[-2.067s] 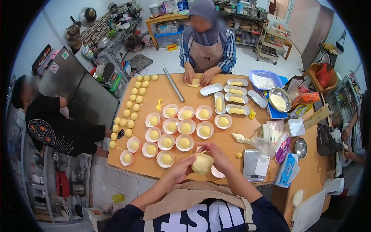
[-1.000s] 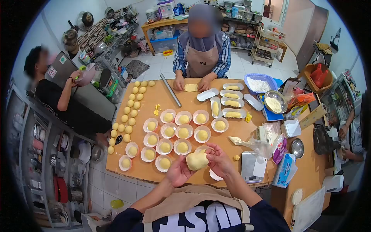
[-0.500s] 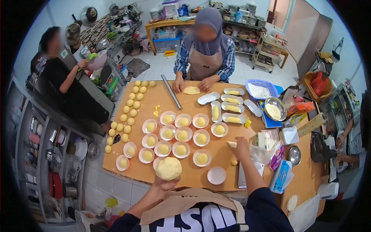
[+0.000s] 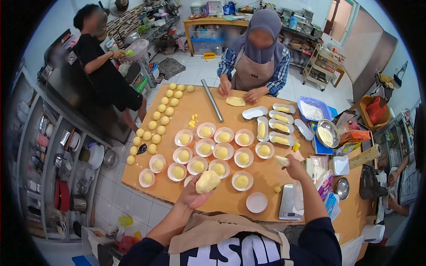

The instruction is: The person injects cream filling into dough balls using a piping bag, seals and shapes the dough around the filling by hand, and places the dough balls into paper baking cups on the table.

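A large pale ball of dough [image 4: 207, 182] rests in my left hand [image 4: 192, 196], whose fingers curl round it above the table's front edge. In my right hand [image 4: 294, 168] is a small pale piece [image 4: 282, 161], its exact kind unclear; the hand is closed on it, left of the packages. Below that hand lies a small yellowish lump [image 4: 277, 189] beside a kitchen scale [image 4: 287, 205]. A paper cup with nothing in it [image 4: 256, 202] stands near the front edge. Several paper cups holding dough balls [image 4: 221, 151] fill the middle of the table.
Bare dough balls [image 4: 160, 120] line the left side. Across the table a person [image 4: 257, 57] handles flattened dough [image 4: 235, 101] beside a metal rolling pin [image 4: 212, 100]. Oval moulds [image 4: 280, 127], a flour basket [image 4: 311, 109] and a metal bowl [image 4: 327, 134] stand right. Another person [image 4: 100, 62] stands left.
My left hand has turned the dough and moved slightly right and up in view. My right hand has lifted away from the scale with the pale piece. The view has shifted.
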A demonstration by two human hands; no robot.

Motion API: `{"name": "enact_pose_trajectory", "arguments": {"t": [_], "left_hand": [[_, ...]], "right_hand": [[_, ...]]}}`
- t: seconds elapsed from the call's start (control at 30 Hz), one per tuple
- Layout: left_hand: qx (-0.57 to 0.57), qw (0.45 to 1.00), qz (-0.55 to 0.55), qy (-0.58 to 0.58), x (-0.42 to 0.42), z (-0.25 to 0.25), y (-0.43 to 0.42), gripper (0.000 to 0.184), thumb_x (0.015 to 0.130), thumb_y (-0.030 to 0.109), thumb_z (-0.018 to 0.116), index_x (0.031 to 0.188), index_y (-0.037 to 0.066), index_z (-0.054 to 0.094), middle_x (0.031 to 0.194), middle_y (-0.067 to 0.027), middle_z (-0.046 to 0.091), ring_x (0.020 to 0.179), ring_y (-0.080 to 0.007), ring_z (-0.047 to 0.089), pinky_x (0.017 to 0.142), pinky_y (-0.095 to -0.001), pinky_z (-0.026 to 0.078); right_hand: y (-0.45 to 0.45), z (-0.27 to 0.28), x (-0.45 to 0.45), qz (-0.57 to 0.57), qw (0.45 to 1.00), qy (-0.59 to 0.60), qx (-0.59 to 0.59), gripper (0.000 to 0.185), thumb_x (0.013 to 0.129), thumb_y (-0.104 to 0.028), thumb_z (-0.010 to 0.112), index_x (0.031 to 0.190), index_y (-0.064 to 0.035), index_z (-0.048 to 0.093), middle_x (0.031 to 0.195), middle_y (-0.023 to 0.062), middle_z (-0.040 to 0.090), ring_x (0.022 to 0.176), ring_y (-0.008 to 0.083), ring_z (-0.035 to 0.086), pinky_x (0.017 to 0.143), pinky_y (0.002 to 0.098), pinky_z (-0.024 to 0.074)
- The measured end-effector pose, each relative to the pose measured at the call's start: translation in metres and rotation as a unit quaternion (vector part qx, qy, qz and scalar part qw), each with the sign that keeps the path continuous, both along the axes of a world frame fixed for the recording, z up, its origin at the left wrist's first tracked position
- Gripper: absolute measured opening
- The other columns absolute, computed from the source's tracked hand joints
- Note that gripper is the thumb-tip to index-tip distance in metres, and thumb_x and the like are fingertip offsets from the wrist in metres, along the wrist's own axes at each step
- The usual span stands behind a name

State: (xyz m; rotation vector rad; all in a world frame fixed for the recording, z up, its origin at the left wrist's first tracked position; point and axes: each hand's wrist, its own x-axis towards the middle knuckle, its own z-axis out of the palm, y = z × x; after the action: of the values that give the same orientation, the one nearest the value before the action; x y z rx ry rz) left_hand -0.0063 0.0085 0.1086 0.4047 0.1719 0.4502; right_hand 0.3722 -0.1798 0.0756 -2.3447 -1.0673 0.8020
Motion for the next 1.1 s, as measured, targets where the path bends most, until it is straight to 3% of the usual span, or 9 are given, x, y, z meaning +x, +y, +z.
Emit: {"name": "enact_pose_trajectory", "arguments": {"t": [0.07, 0.17, 0.27, 0.37, 0.47, 0.6, 0.7, 0.9, 1.1], "left_hand": [[-0.091, 0.993, -0.027, -0.073, 0.006, 0.002, 0.001, 0.045, 0.083, 0.021, 0.065, 0.125, 0.011, 0.051, 0.128, -0.0052, 0.052, 0.118, -0.0211, 0.049, 0.1, -0.0395, 0.039], [-0.132, 0.982, -0.066, -0.117, 0.011, 0.006, 0.0, 0.045, 0.087, 0.026, 0.061, 0.128, 0.011, 0.048, 0.131, -0.0054, 0.05, 0.119, -0.0222, 0.049, 0.1, -0.0402, 0.04], [-0.11, 0.988, -0.088, -0.067, 0.012, 0.018, 0.001, 0.042, 0.085, 0.03, 0.061, 0.123, 0.013, 0.052, 0.128, -0.004, 0.053, 0.117, -0.0209, 0.049, 0.098, -0.0411, 0.039], [-0.091, 0.988, -0.105, -0.063, 0.007, 0.026, 0.005, 0.041, 0.086, 0.03, 0.06, 0.123, 0.014, 0.052, 0.127, -0.0036, 0.054, 0.119, -0.0205, 0.048, 0.1, -0.0411, 0.038], [-0.103, 0.986, -0.112, -0.069, -0.003, 0.037, 0.015, 0.044, 0.09, 0.026, 0.057, 0.13, 0.014, 0.045, 0.131, -0.0045, 0.048, 0.117, -0.0212, 0.05, 0.098, -0.0385, 0.044], [-0.031, 0.997, -0.068, 0.013, -0.03, 0.055, 0.038, 0.039, 0.09, 0.015, 0.056, 0.128, 0.016, 0.045, 0.13, -0.0042, 0.049, 0.117, -0.0209, 0.05, 0.098, -0.0389, 0.045], [0.046, 0.998, -0.043, 0.017, -0.058, 0.062, 0.058, 0.038, 0.09, 0.007, 0.055, 0.126, 0.016, 0.045, 0.13, -0.0041, 0.048, 0.118, -0.021, 0.05, 0.099, -0.0392, 0.044], [0.086, 0.994, -0.065, 0.012, -0.102, 0.059, 0.098, 0.039, 0.091, 0.003, 0.052, 0.128, 0.011, 0.043, 0.133, -0.0049, 0.044, 0.122, -0.0207, 0.047, 0.103, -0.0378, 0.041], [0.153, 0.985, -0.075, -0.004, -0.124, 0.059, 0.119, 0.041, 0.092, 0.002, 0.051, 0.131, 0.007, 0.04, 0.134, -0.0059, 0.043, 0.125, -0.0197, 0.043, 0.104, -0.0359, 0.038]], "right_hand": [[-0.006, 0.028, -0.014, -0.018, 0.982, 0.126, 0.14, 0.034, 0.077, -0.014, 0.068, 0.103, -0.0013, 0.05, 0.088, 0.0099, 0.062, 0.083, 0.0205, 0.063, 0.07, 0.0344, 0.0485], [-0.001, 0.097, -0.069, 0.043, 0.987, 0.051, 0.148, 0.027, 0.081, -0.011, 0.067, 0.103, -0.0015, 0.055, 0.083, 0.0042, 0.06, 0.075, 0.0109, 0.058, 0.066, 0.0282, 0.0458], [0.007, 0.126, -0.125, 0.006, 0.973, 0.185, 0.135, 0.02, 0.081, -0.003, 0.065, 0.098, -0.0007, 0.056, 0.085, 0.0047, 0.062, 0.079, 0.0106, 0.061, 0.069, 0.0262, 0.0484], [0.021, 0.126, -0.17, 0.045, 0.926, 0.307, 0.215, 0.016, 0.083, -0.001, 0.062, 0.098, -0.0008, 0.058, 0.086, 0.0035, 0.063, 0.078, 0.0096, 0.06, 0.068, 0.0259, 0.047], [0.045, 0.137, -0.211, 0.082, 0.94, 0.201, 0.263, 0.019, 0.084, -0.004, 0.063, 0.102, -0.0019, 0.058, 0.086, 0.0051, 0.063, 0.073, 0.0129, 0.06, 0.066, 0.0288, 0.0466], [0.076, 0.164, -0.255, 0.084, 0.971, 0.083, 0.207, 0.032, 0.081, -0.022, 0.069, 0.105, -0.0044, 0.058, 0.088, 0.0163, 0.062, 0.081, 0.0309, 0.061, 0.07, 0.0372, 0.0467], [0.096, 0.171, -0.283, 0.091, 0.977, -0.04, 0.19, 0.039, 0.078, -0.032, 0.071, 0.104, -0.005, 0.059, 0.086, 0.0151, 0.063, 0.078, 0.0322, 0.062, 0.066, 0.0392, 0.0472], [0.133, 0.181, -0.334, 0.069, 0.977, -0.114, 0.166, 0.048, 0.073, -0.044, 0.072, 0.096, -0.0032, 0.059, 0.074, 0.0142, 0.061, 0.069, 0.0319, 0.061, 0.059, 0.0389, 0.0462], [0.151, 0.18, -0.364, 0.096, 0.961, -0.242, 0.09, 0.054, 0.077, -0.059, 0.059, 0.083, -0.0054, 0.054, 0.059, 0.0129, 0.059, 0.052, 0.0305, 0.06, 0.046, 0.0385, 0.0454]]}}
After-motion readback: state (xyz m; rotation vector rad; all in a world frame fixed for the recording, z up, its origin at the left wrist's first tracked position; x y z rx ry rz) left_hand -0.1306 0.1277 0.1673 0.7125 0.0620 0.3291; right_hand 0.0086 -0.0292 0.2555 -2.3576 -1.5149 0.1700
